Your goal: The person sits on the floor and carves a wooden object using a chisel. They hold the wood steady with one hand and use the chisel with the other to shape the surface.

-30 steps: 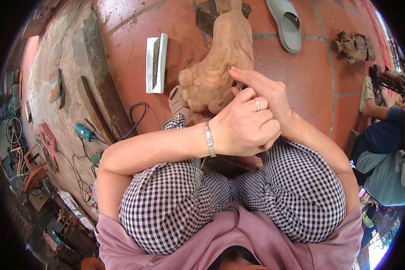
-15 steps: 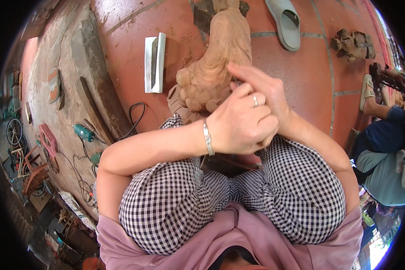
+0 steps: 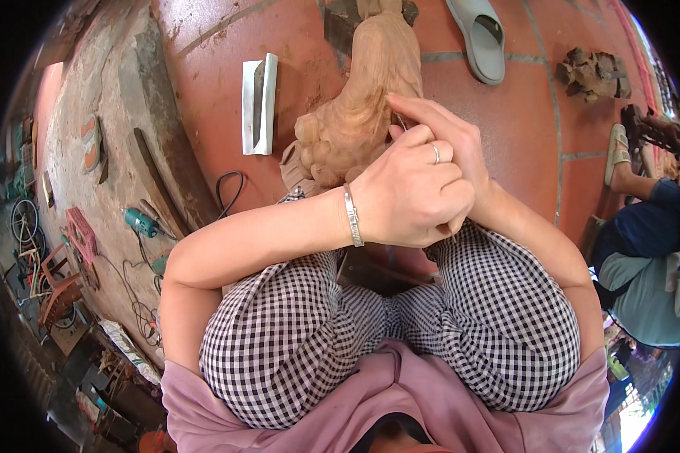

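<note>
The red tiled floor (image 3: pixel 521 136) spreads out under me, and I sit low on it with my checked trousers (image 3: pixel 302 340) drawn up, knees either side of the work. The biggest thing in reach is the pale wooden carving (image 3: pixel 363 106), which stands on the floor just past my knees and leans toward me, its knobbly lower end close to my wrists. My left hand (image 3: pixel 408 196) is curled into a fist across the front, ring and bracelet showing, and my right hand (image 3: pixel 446 136) lies over and behind it with the fingers stretched onto the carving's side; a thin metal tool (image 3: pixel 400 122) peeps out between them against the wood, though I cannot tell just how it is pinched. To do this well, I judge I should keep both hands locked together as one, brace my forearms on my knees, and take shallow bites so the edge does not skid. Farther off lie a folded grey metal piece (image 3: pixel 258 106), a grey sandal (image 3: pixel 480 41) and a heap of wood scraps (image 3: pixel 593 74). Left of me a pink crate (image 3: pixel 81 234) stands on the rough ground; what it holds I cannot make out.
</note>
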A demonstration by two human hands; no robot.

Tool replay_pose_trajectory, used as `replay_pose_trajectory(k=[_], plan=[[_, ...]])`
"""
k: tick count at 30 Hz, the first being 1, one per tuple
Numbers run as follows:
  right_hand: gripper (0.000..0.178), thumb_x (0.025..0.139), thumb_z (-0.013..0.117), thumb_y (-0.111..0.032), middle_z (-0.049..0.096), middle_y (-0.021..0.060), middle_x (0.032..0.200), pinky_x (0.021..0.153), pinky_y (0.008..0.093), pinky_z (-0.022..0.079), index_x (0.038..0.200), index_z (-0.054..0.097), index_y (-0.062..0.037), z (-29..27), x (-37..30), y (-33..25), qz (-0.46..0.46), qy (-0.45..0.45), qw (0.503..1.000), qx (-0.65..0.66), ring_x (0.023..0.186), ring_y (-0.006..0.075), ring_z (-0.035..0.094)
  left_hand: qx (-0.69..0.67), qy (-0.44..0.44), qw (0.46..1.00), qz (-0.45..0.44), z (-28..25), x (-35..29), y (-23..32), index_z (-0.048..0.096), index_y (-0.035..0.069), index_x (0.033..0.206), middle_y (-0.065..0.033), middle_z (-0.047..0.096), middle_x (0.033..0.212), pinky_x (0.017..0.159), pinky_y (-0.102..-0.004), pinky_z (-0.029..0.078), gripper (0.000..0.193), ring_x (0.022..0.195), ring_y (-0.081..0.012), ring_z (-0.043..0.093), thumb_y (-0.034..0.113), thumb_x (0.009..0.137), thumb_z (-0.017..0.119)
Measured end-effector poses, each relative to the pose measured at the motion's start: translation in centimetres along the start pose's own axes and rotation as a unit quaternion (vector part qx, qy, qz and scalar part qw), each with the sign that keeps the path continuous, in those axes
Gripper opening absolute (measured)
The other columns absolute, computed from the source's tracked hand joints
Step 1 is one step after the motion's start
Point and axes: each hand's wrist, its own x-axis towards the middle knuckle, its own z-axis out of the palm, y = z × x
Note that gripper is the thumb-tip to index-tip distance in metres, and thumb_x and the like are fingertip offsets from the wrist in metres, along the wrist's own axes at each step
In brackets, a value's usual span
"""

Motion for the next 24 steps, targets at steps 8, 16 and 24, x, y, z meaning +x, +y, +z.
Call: replay_pose_trajectory(k=[8,16,24], plan=[[0.046,0.08,0.067,-0.022,0.07,0.0198,0.115,0.076,0.0354,0.06,0.121,0.066,-0.0003,0.2,-0.5,0.3,0.032,-0.019,0.999,0.007,0.096,0.0333,0.072,-0.016,0.004,1.0,0.001,-0.1,0.1,0.0,0.052,0.009,0.065,-0.0023,0.048,0.064,0.067,-0.037,0.041,0.024,0.063,-0.0213,0.048,0.01,0.061,0.075],[0.043,0.081,0.067,-0.012,0.07,0.019,0.114,0.075,0.0354,0.061,0.123,0.065,-0.0011,0.2,-0.8,0.1,-0.021,-0.009,1.0,-0.017,0.094,0.0339,0.072,-0.023,0.01,1.0,-0.003,0.2,0.0,0.7,0.05,0.009,0.064,-0.0024,0.048,0.063,0.066,-0.0372,0.041,0.026,0.062,-0.0216,0.047,0.01,0.063,0.076],[0.045,0.079,0.066,-0.016,0.072,0.0198,0.112,0.078,0.0359,0.061,0.121,0.067,-0.0006,0.3,-1.5,-0.5,-0.005,-0.04,0.999,-0.027,0.096,0.0337,0.073,-0.024,0.0,1.0,-0.017,0.1,-0.6,1.6,0.052,0.01,0.065,-0.0008,0.048,0.063,0.064,-0.0345,0.04,0.025,0.061,-0.02,0.048,0.012,0.063,0.077]])
